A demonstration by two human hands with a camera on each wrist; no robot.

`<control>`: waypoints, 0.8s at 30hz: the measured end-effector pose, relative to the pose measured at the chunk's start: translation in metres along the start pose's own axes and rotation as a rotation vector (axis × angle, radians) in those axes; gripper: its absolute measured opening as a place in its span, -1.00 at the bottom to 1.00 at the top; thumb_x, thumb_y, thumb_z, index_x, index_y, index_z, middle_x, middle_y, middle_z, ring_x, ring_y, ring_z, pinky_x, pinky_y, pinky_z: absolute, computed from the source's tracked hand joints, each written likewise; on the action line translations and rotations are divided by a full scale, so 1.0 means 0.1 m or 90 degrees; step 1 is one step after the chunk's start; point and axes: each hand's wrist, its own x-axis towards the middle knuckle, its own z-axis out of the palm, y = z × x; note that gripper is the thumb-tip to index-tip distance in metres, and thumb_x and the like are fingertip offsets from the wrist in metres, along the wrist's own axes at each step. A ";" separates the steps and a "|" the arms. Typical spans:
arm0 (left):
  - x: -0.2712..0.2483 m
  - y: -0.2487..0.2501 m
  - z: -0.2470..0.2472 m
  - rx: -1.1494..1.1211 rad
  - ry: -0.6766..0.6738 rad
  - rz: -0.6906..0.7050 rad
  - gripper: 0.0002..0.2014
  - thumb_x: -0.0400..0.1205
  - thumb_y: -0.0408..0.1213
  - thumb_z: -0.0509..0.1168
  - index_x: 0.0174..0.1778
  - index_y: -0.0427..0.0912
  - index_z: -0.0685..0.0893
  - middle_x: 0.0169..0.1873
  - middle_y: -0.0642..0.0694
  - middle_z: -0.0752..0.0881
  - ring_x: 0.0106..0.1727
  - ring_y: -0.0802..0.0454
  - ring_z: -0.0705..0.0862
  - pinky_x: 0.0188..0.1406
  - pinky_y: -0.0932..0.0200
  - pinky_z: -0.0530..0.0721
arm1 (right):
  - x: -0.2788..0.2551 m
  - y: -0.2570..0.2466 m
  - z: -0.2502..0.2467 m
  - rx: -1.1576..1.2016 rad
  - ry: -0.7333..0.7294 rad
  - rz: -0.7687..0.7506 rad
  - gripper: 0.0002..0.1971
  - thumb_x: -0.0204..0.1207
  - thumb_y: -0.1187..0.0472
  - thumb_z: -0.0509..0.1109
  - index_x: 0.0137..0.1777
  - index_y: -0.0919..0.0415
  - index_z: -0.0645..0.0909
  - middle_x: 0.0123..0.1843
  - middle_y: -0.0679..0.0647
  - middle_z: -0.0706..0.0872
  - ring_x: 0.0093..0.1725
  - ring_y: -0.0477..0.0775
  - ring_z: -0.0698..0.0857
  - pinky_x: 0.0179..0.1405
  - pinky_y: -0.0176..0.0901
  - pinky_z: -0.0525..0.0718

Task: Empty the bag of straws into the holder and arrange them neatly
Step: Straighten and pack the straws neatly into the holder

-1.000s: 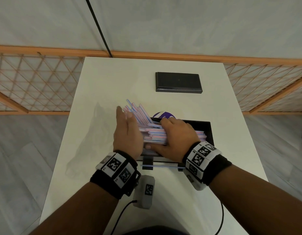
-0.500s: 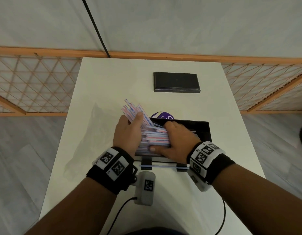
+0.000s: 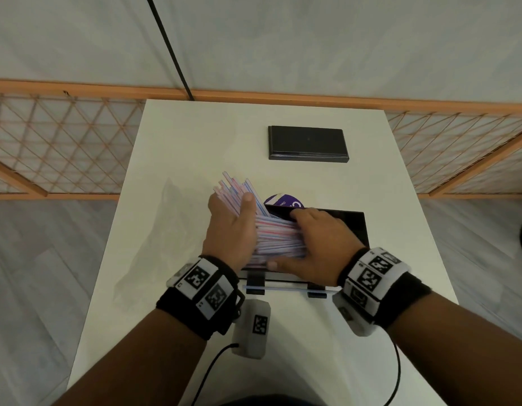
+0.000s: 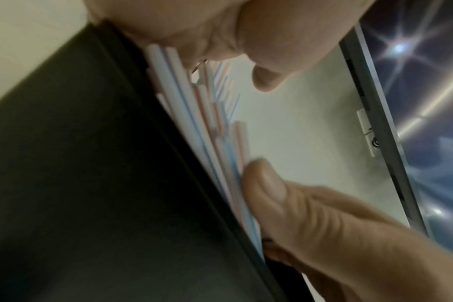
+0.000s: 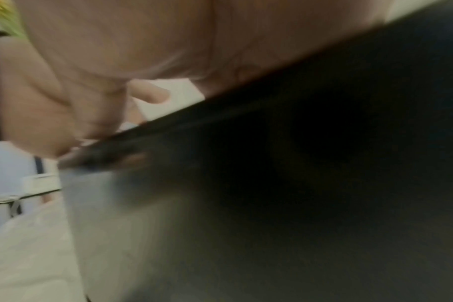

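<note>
Plainly, the risk sits between my hands; my left hand [image 3: 232,230] curls round the left ends of the straws [image 3: 279,237], thumb over the top, and my right hand [image 3: 315,244] lies spread and flat on their right part, pressing them down into the black holder [image 3: 355,230]; the bundle is only partly in, its left ends fanning up and out past the holder's left edge, beyond my left fingers; if I squeeze harder there, I judge the fan could splay wider and a few straws slip onto the bench [image 3: 177,159]; pressing unevenly could also kink them or tip the holder. Nearest me, below my wrists, one straw lies in the holder's front slot. Left of my left hand lies the clear bag [image 3: 154,238], flat and seemingly emptied. Just beyond my hands a purple disc [image 3: 283,202] peeks behind the holder; farther off rests a black flat box [image 3: 308,143], well apart.
</note>
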 end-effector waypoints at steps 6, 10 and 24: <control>-0.01 -0.04 0.06 0.013 -0.060 -0.042 -0.33 0.72 0.26 0.10 0.58 -0.18 0.29 0.34 -0.08 0.62 0.33 -0.10 0.63 0.44 -0.06 0.56 | 0.03 0.15 -0.05 -0.024 -0.159 0.053 0.18 -0.11 -0.86 -0.05 0.40 -0.10 0.41 0.20 -0.04 0.60 0.16 0.08 0.64 0.26 0.12 0.65; -0.02 -0.04 0.11 -0.008 -0.020 -0.035 -0.40 0.74 0.16 0.19 0.51 -0.21 0.30 0.33 -0.18 0.65 0.28 -0.17 0.68 0.40 -0.17 0.62 | 0.17 0.01 -0.30 -0.065 -0.283 0.035 -0.16 0.24 -0.67 0.21 0.32 -0.05 0.49 0.11 -0.06 0.65 0.06 0.05 0.64 0.17 -0.08 0.60; -0.02 -0.07 0.10 0.174 0.025 0.038 -0.12 0.46 0.49 -0.08 0.41 -0.20 0.43 0.28 -0.19 0.70 0.32 -0.28 0.65 0.36 -0.35 0.56 | 0.31 -0.23 -0.37 -0.103 -0.278 0.014 -0.46 0.33 -0.49 0.41 0.24 -0.33 0.43 -0.18 -0.26 0.60 -0.01 0.05 0.62 0.16 -0.18 0.53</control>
